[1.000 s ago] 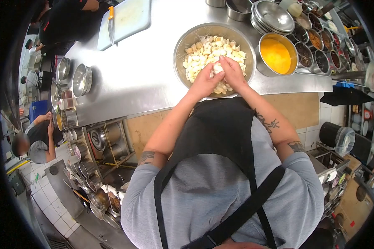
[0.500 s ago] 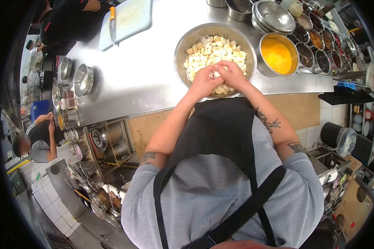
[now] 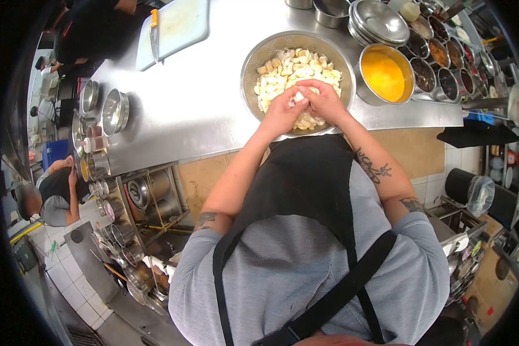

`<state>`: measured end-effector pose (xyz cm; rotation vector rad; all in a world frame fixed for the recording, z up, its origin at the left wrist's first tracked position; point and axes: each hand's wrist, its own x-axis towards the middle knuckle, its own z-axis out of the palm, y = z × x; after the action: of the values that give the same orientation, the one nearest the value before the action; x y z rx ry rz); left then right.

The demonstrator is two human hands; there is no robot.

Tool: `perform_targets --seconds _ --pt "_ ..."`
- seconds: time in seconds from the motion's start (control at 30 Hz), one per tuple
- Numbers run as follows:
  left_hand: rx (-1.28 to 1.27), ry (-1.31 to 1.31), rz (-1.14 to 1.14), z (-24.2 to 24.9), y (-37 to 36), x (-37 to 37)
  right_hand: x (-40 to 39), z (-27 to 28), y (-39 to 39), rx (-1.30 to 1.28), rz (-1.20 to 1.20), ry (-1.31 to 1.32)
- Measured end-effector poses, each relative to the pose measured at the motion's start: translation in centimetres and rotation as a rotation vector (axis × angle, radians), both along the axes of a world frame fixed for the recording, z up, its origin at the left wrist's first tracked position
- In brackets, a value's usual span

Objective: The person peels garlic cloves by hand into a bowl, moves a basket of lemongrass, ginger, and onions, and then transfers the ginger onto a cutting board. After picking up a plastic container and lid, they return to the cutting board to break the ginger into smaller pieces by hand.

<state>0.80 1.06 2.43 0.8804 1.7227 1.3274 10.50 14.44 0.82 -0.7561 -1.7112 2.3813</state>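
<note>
A wide steel colander [image 3: 252, 86] with small holes in its wall stands at the table's front edge, heaped with pale garlic cloves [image 3: 297, 69]. Over its near side, my left hand [image 3: 284, 113] and my right hand [image 3: 327, 104] meet, fingers closed and fingertips together. A whitish garlic clove [image 3: 299, 97] shows between them, partly covered by the fingers. Both hands pinch it just above the heap.
A steel pot [image 3: 410, 86] of orange-yellow liquid stands right of the colander, with stacked steel bowls [image 3: 384, 22] behind. Several ingredient containers [image 3: 439, 53] line the far right. A knife [image 3: 154, 36] lies on a white cutting board [image 3: 181, 26]. Other people [image 3: 57, 199] are at left.
My hands stay together over the colander, with small finger shifts. More of the white clove shows between them now.
</note>
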Motion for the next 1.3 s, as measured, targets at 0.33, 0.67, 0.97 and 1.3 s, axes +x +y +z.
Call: perform_targets --seconds 0.33,0.67,0.97,1.3 --pt "0.03 -0.234 0.047 -1.4 -0.2 -0.7 -0.1 -1.1 -0.8 0.061 -0.077 0.075" --pt "0.113 -0.703 0.089 -1.5 -0.5 -1.4 -0.7 -1.7 -1.0 0.611 -0.221 0.23" --pt "0.128 -0.684 0.154 -0.5 0.0 -0.8 -0.4 -0.9 -0.3 1.045 -0.311 0.261" --pt "0.056 -0.704 0.248 -1.6 0.2 -1.0 -0.5 -0.7 -1.1 0.732 -0.122 0.247"
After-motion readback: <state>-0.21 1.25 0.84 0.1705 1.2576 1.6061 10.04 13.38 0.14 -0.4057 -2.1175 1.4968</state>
